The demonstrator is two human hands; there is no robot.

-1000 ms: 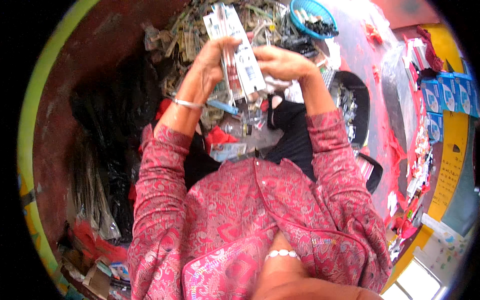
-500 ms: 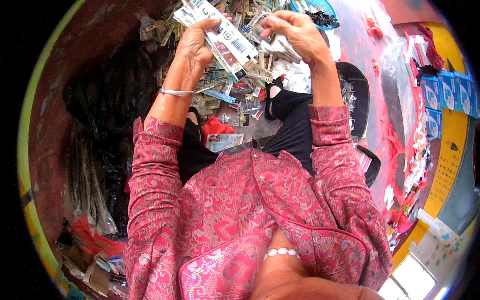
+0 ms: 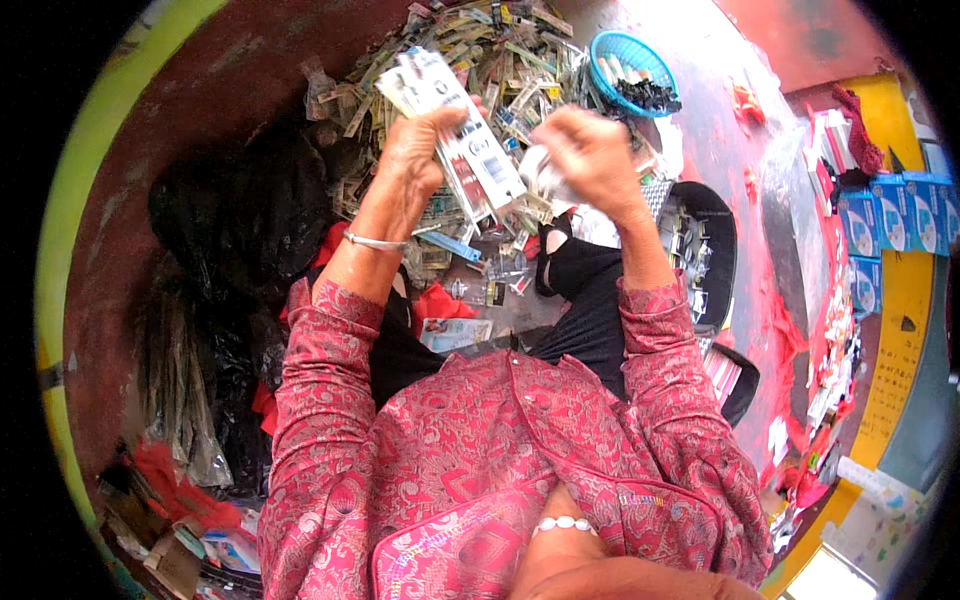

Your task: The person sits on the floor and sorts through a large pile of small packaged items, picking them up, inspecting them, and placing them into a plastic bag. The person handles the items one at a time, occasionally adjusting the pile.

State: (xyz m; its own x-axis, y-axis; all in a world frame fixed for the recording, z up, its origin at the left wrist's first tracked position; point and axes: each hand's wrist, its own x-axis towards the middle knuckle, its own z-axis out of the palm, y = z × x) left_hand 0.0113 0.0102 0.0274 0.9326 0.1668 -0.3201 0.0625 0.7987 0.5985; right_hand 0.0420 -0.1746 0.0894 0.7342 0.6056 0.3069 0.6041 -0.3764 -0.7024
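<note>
My left hand [image 3: 412, 152] grips a stack of long white printed cardboard sleeves [image 3: 478, 160], thumb on top, tilted from upper left to lower right. To its right my right hand [image 3: 592, 160] is lifted, its fingers smeared by motion. Something white [image 3: 545, 178] shows just under those fingers; whether they hold it I cannot make out. Beyond and beneath both hands spreads a large heap of small flat packages [image 3: 535, 65] in clear plastic and printed card. A blue package [image 3: 450, 245] lies at its near edge, below the sleeves.
A blue plastic basket [image 3: 603, 50] with white and black pieces stands at the far right of the heap. Beside my right forearm is a black container [image 3: 722, 225] of small clear and metallic parts. Black plastic sheeting [image 3: 225, 215] lies left; blue boxes [image 3: 905, 215] stand far right.
The whole view has shifted, so the heap and basket show more fully. My left hand still grips the sleeves. My right hand has moved and is now blurred.
</note>
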